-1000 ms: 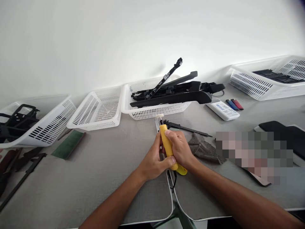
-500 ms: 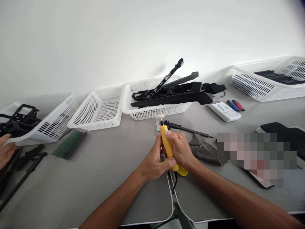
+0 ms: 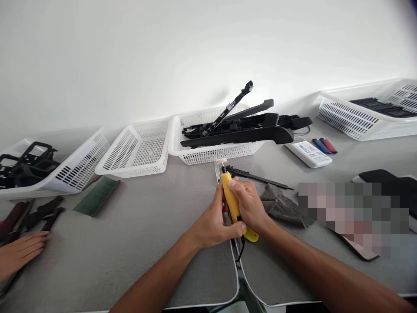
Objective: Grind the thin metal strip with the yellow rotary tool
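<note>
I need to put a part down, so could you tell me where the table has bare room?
Bare mat lies between the green pad, the co-worker's hand and your left hand. Right of the yellow tool it is crowded by the grey cloth.

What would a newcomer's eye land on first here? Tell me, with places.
The yellow tool at the centre of the grey table, gripped by both the right hand and the left hand. Next, long black parts jut out of the white basket just behind. Another person's hand rests at the far left edge.
</note>
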The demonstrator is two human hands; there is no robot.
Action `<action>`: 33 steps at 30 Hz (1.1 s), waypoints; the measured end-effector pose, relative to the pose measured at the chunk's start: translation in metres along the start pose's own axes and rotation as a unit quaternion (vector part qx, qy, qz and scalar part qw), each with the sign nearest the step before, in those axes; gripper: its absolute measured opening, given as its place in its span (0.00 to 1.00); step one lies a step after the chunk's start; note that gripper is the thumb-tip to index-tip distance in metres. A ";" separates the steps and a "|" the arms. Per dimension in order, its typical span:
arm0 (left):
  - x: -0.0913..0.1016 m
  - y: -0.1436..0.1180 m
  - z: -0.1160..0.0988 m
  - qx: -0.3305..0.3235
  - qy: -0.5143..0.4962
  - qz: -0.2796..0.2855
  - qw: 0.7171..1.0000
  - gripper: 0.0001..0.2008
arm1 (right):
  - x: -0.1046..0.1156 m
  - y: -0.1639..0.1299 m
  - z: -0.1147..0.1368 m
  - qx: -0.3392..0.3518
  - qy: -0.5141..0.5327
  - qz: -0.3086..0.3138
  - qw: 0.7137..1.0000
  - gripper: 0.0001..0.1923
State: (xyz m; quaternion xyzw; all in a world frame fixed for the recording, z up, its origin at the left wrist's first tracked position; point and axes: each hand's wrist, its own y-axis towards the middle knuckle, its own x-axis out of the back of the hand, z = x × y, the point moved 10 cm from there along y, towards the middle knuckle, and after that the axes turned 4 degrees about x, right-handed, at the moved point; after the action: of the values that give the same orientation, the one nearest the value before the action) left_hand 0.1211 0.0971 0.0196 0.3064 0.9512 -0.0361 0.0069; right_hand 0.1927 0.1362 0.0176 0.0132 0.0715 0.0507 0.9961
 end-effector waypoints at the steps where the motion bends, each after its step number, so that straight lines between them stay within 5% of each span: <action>1: 0.000 0.000 0.000 0.002 0.002 0.000 1.000 0.51 | 0.000 0.000 -0.001 0.001 -0.004 0.000 1.000 0.26; 15: 0.003 0.000 -0.003 -0.030 0.017 -0.030 0.999 0.32 | -0.003 0.001 0.010 0.020 0.002 0.008 1.000 0.27; 25: 0.002 0.000 0.002 -0.011 0.041 -0.020 0.999 0.52 | 0.002 0.001 0.003 0.007 -0.028 0.001 1.000 0.26; 33: -0.004 0.000 -0.002 -0.002 -0.015 0.018 1.000 0.56 | 0.004 0.001 0.001 0.003 -0.021 -0.009 1.000 0.26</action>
State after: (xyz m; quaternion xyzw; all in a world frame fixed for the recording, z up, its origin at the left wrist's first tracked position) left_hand 0.1241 0.0954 0.0216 0.3225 0.9455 -0.0390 0.0218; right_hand 0.1963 0.1379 0.0181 0.0169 0.0504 0.0411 0.9977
